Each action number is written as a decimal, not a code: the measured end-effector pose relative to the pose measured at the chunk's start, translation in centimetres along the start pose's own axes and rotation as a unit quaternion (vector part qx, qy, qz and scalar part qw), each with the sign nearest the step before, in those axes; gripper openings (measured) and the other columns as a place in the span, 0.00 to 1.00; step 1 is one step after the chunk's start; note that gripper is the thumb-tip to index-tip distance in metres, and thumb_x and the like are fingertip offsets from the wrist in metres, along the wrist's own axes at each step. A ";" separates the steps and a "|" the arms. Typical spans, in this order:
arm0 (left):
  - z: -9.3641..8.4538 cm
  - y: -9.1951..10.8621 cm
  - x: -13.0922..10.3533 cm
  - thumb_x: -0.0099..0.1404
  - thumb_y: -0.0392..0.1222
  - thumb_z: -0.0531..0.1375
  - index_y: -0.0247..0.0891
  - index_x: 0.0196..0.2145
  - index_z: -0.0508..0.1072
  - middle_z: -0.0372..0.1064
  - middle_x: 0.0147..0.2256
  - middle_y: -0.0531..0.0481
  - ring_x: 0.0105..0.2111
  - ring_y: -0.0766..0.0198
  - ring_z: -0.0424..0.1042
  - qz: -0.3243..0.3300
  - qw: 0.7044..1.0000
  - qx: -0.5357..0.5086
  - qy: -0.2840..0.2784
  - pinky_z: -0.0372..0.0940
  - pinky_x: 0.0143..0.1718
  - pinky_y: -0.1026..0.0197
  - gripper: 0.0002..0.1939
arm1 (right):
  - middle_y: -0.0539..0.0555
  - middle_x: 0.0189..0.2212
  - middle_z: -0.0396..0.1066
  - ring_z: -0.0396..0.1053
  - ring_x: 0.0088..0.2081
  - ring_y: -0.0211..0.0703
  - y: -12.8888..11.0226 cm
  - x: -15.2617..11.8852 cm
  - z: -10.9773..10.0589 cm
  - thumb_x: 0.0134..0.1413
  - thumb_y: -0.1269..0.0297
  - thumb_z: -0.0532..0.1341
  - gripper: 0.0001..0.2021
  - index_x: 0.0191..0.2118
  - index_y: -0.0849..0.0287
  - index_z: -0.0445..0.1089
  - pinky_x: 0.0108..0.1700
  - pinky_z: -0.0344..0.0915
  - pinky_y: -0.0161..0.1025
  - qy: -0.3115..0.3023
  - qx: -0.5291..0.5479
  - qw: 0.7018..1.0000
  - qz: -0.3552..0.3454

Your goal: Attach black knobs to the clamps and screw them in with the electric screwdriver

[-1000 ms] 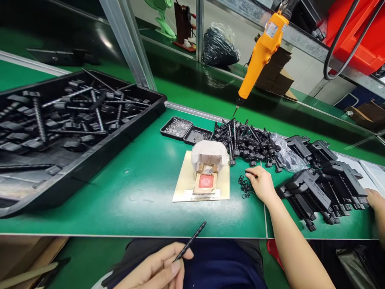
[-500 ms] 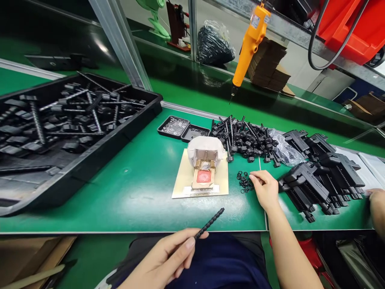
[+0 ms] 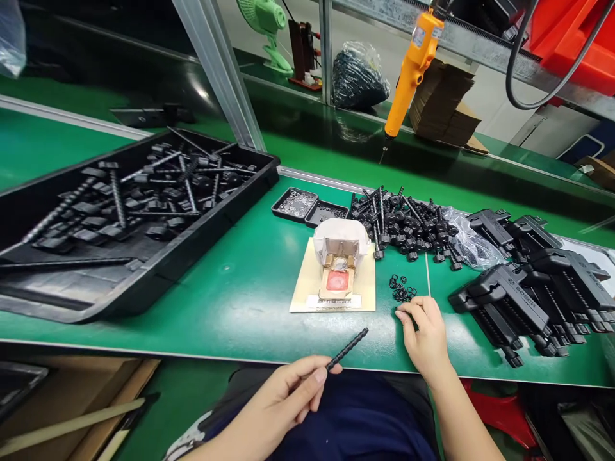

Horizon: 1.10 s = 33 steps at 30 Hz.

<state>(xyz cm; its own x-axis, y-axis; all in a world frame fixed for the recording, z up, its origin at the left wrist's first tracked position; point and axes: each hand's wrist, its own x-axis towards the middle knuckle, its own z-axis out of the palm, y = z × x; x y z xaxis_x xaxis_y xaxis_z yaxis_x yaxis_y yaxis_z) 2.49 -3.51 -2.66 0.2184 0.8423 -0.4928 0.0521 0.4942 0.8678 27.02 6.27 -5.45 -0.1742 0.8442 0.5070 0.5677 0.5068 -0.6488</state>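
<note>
My left hand (image 3: pixel 300 387) pinches a black threaded rod (image 3: pixel 350 347) near its lower end, at the table's front edge. The rod's free end tilts up to the right. My right hand (image 3: pixel 425 333) is closed at the fingertips, just in front of a small pile of black rings (image 3: pixel 401 288). A dark bit of what looks like one ring shows at the fingertips, mostly hidden. Left of the pile stands a white fixture (image 3: pixel 342 234) with a red pad, on a cream board (image 3: pixel 302 291).
A large black tray (image 3: pixel 158 275) of threaded rods with knobs is at the left. Behind the fixture lie small parts boxes (image 3: pixel 295 203) and a heap of knobbed rods (image 3: pixel 408 224). Black clamp-like housings (image 3: pixel 509 301) lie at the right. An orange electric screwdriver (image 3: pixel 408 77) hangs overhead.
My right hand has drawn back from the ring pile towards me, fingertips pinched. My left hand still holds the rod. The view has shifted left; another person's hand at the right edge has gone.
</note>
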 end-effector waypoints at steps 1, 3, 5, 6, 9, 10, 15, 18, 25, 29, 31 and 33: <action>0.0 0.1 0.0 0.59 0.71 0.56 0.35 0.43 0.76 0.58 0.21 0.56 0.19 0.69 0.53 0.003 1.000 0.007 -0.001 0.49 0.18 0.66 0.35 | 0.56 0.32 0.70 0.67 0.36 0.47 -0.4 -0.1 -0.1 0.62 0.69 0.60 0.07 0.35 0.59 0.75 0.37 0.64 0.43 0.002 0.019 1.000 0.002; 0.0 0.1 -0.1 0.60 0.70 0.56 0.35 0.42 0.76 0.58 0.21 0.56 0.19 0.69 0.54 0.010 1.000 0.018 -0.005 0.49 0.18 0.66 0.33 | 0.55 0.34 0.72 0.69 0.33 0.43 -1.5 -0.6 -0.2 0.63 0.70 0.60 0.06 0.35 0.58 0.74 0.32 0.65 0.38 -0.001 0.064 0.998 0.018; 0.1 0.1 -0.3 0.61 0.69 0.56 0.35 0.41 0.77 0.59 0.21 0.56 0.19 0.69 0.54 0.020 0.999 0.024 -0.010 0.50 0.19 0.66 0.32 | 0.55 0.36 0.74 0.71 0.31 0.40 -2.7 -1.3 -0.3 0.63 0.70 0.61 0.05 0.35 0.58 0.73 0.28 0.67 0.35 -0.018 0.113 0.992 0.045; 0.2 0.1 -0.4 0.62 0.68 0.56 0.35 0.41 0.77 0.59 0.21 0.56 0.20 0.69 0.54 0.025 0.999 0.024 -0.013 0.51 0.19 0.66 0.31 | 0.55 0.36 0.75 0.72 0.31 0.41 -3.4 -1.7 -0.4 0.63 0.69 0.61 0.04 0.36 0.57 0.73 0.28 0.69 0.34 -0.030 0.135 0.989 0.057; 0.3 0.3 -0.7 0.63 0.66 0.56 0.35 0.42 0.77 0.60 0.21 0.55 0.20 0.69 0.55 0.036 0.999 0.031 -0.027 0.52 0.20 0.66 0.29 | 0.55 0.36 0.77 0.76 0.34 0.43 -5.0 -2.7 -0.5 0.61 0.68 0.63 0.04 0.35 0.57 0.75 0.31 0.74 0.34 -0.082 0.231 0.963 0.109; 0.3 0.4 -0.8 0.63 0.65 0.56 0.35 0.42 0.78 0.60 0.21 0.55 0.20 0.68 0.55 0.039 0.998 0.036 -0.029 0.53 0.20 0.66 0.29 | 0.56 0.37 0.77 0.76 0.34 0.43 -5.4 -2.9 -0.5 0.60 0.67 0.64 0.03 0.34 0.57 0.76 0.31 0.74 0.34 -0.097 0.275 0.947 0.138; 0.4 1.0 -1.3 0.66 0.62 0.56 0.37 0.42 0.79 0.60 0.21 0.54 0.22 0.67 0.57 0.070 0.995 0.066 -0.027 0.56 0.21 0.67 0.26 | 0.56 0.34 0.78 0.76 0.30 0.41 -6.0 -3.1 -0.6 0.54 0.64 0.69 0.03 0.32 0.57 0.79 0.30 0.75 0.32 -0.097 0.393 0.879 0.253; 0.5 1.1 -1.4 0.65 0.61 0.56 0.37 0.41 0.80 0.61 0.21 0.54 0.22 0.66 0.57 0.081 0.994 0.065 -0.020 0.56 0.21 0.67 0.25 | 0.55 0.35 0.78 0.76 0.29 0.40 -6.0 -3.1 -0.8 0.54 0.63 0.70 0.04 0.31 0.57 0.78 0.33 0.76 0.33 -0.087 0.393 0.877 0.260; 0.3 0.9 -1.8 0.65 0.63 0.54 0.35 0.42 0.79 0.60 0.22 0.54 0.21 0.66 0.58 0.040 0.993 0.108 -0.024 0.56 0.22 0.65 0.28 | 0.54 0.35 0.78 0.77 0.37 0.41 -6.2 -3.1 -0.9 0.52 0.66 0.71 0.02 0.31 0.55 0.79 0.39 0.75 0.31 -0.097 0.396 0.875 0.261; 0.3 0.8 -1.8 0.66 0.62 0.54 0.36 0.38 0.79 0.62 0.23 0.53 0.22 0.65 0.60 0.047 0.990 0.127 -0.029 0.58 0.23 0.65 0.27 | 0.54 0.32 0.79 0.78 0.34 0.41 -6.2 -2.8 -1.1 0.46 0.65 0.75 0.05 0.29 0.55 0.79 0.36 0.75 0.30 -0.126 0.422 0.851 0.288; 0.2 0.7 -1.7 0.66 0.62 0.53 0.37 0.36 0.80 0.65 0.25 0.51 0.24 0.64 0.64 0.060 0.987 0.143 -0.037 0.62 0.27 0.64 0.26 | 0.52 0.28 0.78 0.77 0.30 0.40 -6.1 -2.6 -1.3 0.39 0.65 0.78 0.10 0.30 0.54 0.80 0.33 0.75 0.29 -0.152 0.437 0.831 0.309; 0.1 0.5 -1.8 0.66 0.62 0.54 0.38 0.37 0.81 0.68 0.26 0.50 0.27 0.62 0.67 0.065 0.984 0.159 -0.045 0.65 0.33 0.62 0.26 | 0.51 0.26 0.76 0.75 0.25 0.38 -6.1 -2.6 -1.2 0.31 0.66 0.80 0.14 0.30 0.53 0.81 0.29 0.73 0.28 -0.185 0.453 0.813 0.316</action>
<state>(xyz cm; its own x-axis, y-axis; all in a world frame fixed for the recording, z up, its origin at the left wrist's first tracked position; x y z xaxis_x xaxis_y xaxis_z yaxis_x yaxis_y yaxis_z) 2.19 -4.81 -1.38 0.3289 0.8644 -0.3803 0.3163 0.2786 0.9068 25.03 0.81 -2.11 -0.4039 0.8954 -0.1875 -0.1578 -0.2700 -0.9498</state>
